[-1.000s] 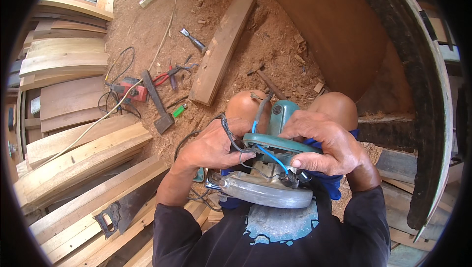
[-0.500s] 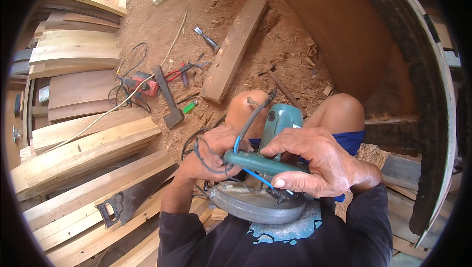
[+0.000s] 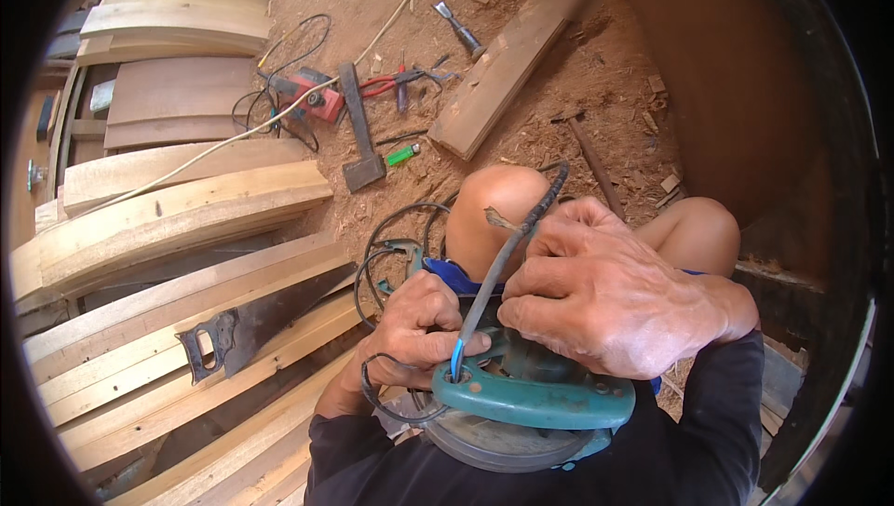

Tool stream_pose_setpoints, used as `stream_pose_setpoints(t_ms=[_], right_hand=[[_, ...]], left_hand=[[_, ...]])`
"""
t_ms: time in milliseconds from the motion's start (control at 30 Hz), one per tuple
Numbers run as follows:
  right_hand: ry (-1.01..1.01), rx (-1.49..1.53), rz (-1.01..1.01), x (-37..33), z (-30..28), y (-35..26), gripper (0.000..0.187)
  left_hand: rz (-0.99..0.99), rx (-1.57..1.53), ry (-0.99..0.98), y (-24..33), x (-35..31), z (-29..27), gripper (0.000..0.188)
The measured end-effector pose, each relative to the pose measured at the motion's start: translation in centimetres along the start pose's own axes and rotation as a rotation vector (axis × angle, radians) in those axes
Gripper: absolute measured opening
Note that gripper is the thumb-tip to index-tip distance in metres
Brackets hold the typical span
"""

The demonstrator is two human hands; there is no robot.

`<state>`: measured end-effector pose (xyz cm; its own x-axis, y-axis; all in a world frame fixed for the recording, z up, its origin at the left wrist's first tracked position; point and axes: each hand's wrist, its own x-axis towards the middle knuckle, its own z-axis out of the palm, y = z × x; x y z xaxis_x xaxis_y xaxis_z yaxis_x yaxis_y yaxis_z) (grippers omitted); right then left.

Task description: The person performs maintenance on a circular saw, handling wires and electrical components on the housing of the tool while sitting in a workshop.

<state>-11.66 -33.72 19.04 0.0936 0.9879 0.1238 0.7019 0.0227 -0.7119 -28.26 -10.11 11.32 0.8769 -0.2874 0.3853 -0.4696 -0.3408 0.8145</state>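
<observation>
A teal circular saw (image 3: 549, 399) with a round grey guard (image 3: 503, 445) rests against my lap and shirt. A grey power cable (image 3: 498, 269) rises from a hole in the end of its handle, with blue wire bared near the hole. My left hand (image 3: 414, 334) is closed at that handle end, its thumb beside the blue wire. My right hand (image 3: 615, 296) sits above the handle, its curled fingers pinched at the cable; the fingertips are partly hidden. A thin black wire (image 3: 372, 390) loops from the handle past my left wrist.
Timber boards (image 3: 177, 222) are stacked at left, with a handsaw (image 3: 228, 334) on them. On the sawdust lie a hammer-like tool (image 3: 361, 134), green lighter (image 3: 402, 154), red power tool (image 3: 317, 99), red-handled pliers (image 3: 380, 85), chisel (image 3: 458, 31) and thick plank (image 3: 507, 73).
My right hand has left the saw's handle and moved up to the cable. The saw has turned and dropped lower, its handle now nearer my shirt. The view has shifted.
</observation>
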Motion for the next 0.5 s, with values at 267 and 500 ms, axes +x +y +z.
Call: stream_pose_setpoints(t_ms=[267,500], right_hand=[[-0.097,-0.039,-0.066,3.1,2.7,1.1,0.013],[-0.084,-0.008,-0.041,4.0,3.8,2.1,0.011]], left_hand=[[-0.012,-0.037,0.091,-1.2,-0.9,0.6,0.048],[0.012,-0.090,0.092,-2.0,-0.2,0.1,0.045]])
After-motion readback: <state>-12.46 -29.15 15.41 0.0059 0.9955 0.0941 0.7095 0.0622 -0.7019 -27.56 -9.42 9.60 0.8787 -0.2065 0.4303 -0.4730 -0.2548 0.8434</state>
